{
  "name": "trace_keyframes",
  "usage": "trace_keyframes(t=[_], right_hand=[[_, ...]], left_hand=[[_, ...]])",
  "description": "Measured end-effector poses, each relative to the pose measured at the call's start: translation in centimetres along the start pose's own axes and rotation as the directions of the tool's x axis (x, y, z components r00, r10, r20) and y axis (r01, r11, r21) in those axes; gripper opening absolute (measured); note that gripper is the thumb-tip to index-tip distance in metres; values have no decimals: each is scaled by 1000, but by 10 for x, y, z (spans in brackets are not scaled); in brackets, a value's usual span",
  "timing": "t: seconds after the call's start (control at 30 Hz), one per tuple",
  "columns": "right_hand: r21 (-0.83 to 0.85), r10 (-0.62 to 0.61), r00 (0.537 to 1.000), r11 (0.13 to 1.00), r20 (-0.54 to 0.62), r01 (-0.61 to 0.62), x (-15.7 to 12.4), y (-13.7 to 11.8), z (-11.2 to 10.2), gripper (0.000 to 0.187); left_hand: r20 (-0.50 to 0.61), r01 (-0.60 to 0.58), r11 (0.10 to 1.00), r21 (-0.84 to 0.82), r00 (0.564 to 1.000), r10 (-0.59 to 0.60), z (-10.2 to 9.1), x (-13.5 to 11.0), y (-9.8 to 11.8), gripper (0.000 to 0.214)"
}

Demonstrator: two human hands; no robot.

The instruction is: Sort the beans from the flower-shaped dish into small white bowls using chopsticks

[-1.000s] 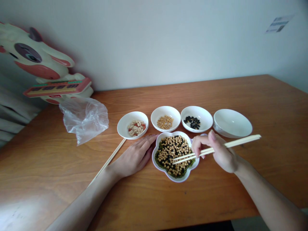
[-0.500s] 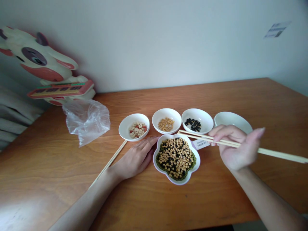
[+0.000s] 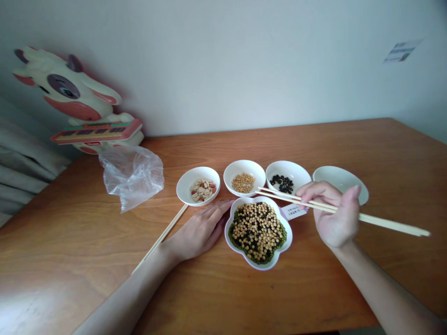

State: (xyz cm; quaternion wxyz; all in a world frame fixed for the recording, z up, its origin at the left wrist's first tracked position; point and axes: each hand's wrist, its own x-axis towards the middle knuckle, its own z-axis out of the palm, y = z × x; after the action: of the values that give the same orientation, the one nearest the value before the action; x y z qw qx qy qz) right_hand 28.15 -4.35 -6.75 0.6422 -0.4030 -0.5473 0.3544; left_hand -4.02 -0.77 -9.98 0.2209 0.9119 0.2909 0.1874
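Note:
My right hand (image 3: 330, 214) grips a pair of wooden chopsticks (image 3: 387, 223), their tips over the back rim of a flower-shaped bowl (image 3: 263, 266). Nothing shows between the tips. Yellow soybeans, black beans and small green beans fill this bowl. Flat on the table, my left hand (image 3: 200, 230) has its fingers stretched out and its fingertips at the bowl's left rim. Behind stand a white bowl (image 3: 185, 184) of pale and reddish seeds or nuts, a white bowl (image 3: 258, 174) of soybeans, and a white bowl (image 3: 296, 174) with black beans.
Partly behind my right hand stands another white bowl (image 3: 335, 177). A printed label (image 3: 295, 211) lies by the flower-shaped bowl. Another pair of chopsticks (image 3: 167, 229) runs under my left forearm. A clear plastic bag (image 3: 134, 177) and a cow-shaped toy keyboard (image 3: 84, 102) are at the back left.
My right hand has moved a little to the left with the chopsticks. My left hand keeps its place by the bowl. The whole view has shifted slightly.

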Motion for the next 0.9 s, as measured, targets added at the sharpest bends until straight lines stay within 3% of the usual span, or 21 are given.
trace_keyframes(t=[0.13, 0.23, 0.33, 0.67, 0.9], right_hand=[[29, 130, 966, 990, 224, -140, -4, -2, -3, 80], [-73, 195, 891, 981, 411, -181, -8, 0, -5, 81], [-163, 222, 823, 974, 522, -159, -12, 5, -5, 79], [-249, 200, 792, 967, 577, -62, -18, 13, 0, 74], [-261, 200, 806, 964, 558, -59, -19, 10, 2, 73]], left_hand=[[-9, -8, 1000, 1, 1000, 8, -1, 0, 0, 62], [-4, -5, 1000, -7, 1000, 5, -1, -1, 0, 63], [-2, -5, 1000, -9, 1000, 5, -2, -1, 1, 63], [-36, -28, 1000, -11, 999, 28, 3, -2, -4, 60], [-27, -27, 1000, -13, 999, 26, 2, -1, -3, 59]])
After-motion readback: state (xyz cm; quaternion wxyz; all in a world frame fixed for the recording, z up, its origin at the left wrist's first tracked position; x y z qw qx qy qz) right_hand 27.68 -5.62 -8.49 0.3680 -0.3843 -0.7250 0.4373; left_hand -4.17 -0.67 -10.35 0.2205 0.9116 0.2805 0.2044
